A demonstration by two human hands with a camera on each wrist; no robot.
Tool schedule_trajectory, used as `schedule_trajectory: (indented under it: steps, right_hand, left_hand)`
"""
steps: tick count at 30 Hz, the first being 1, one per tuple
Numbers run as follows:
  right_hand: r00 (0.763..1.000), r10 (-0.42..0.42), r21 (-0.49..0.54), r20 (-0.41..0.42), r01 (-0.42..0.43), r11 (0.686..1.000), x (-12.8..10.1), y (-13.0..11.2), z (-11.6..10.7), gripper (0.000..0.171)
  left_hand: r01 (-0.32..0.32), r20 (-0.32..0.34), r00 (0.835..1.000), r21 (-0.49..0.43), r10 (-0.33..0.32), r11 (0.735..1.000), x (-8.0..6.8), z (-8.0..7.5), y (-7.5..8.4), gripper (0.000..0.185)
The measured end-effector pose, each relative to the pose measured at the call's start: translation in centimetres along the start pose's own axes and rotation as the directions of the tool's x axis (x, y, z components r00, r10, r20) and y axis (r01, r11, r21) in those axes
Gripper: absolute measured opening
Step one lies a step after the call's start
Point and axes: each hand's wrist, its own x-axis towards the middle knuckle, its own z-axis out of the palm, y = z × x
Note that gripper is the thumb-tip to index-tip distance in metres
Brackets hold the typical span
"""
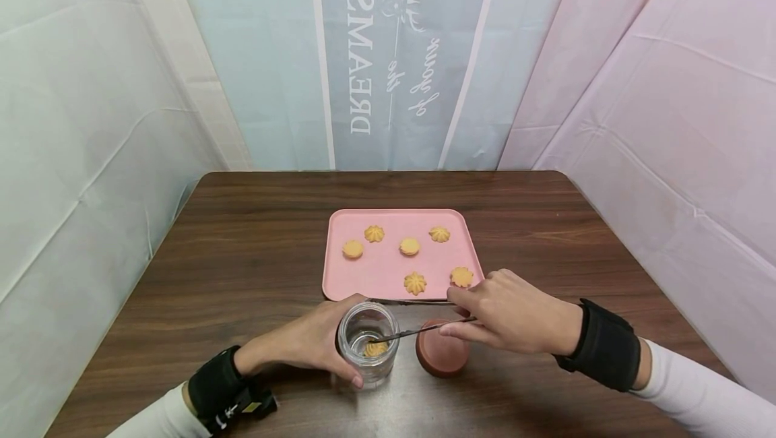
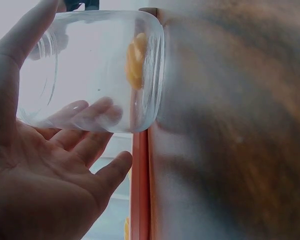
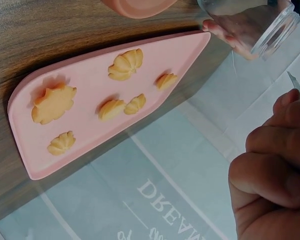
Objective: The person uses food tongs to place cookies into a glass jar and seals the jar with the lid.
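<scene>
My left hand grips a clear glass jar around its side. The jar stands upright on the table with its mouth open. At its bottom lies a yellow swirl cookie. In my right hand is a pair of thin dark tongs, spread wide apart. One arm of the tongs dips into the jar, its tip overlapping the cookie in the head view; the other passes outside, beyond the rim. Between jar and right hand sits a round reddish-brown lid, partly covered by the right fingers and the tongs.
Beyond the hands a pink tray holds several cookies, spread out, among them a fluted one near its front edge. The dark wood table reaches back to a printed curtain, with pale cloth hanging on both sides.
</scene>
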Motion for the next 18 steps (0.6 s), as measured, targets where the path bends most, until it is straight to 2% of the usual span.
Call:
schedule_trajectory:
  steps: [10,18]
  right_hand:
    - [0.999,0.016,-0.036,-0.045,-0.017,0.999,0.0,0.3,-0.27,0.043]
    - [0.997,0.066,-0.034,-0.049,-0.067,0.997,-0.1,0.96,-0.26,0.042]
  left_hand:
    - [-0.031,-0.003,1.0,-0.001,0.031,1.0,-0.04,0.06,-0.22,0.085]
    - [0.003,-0.005,1.0,0.016,-0.002,1.0,-0.1,-0.01,-0.08,0.087]
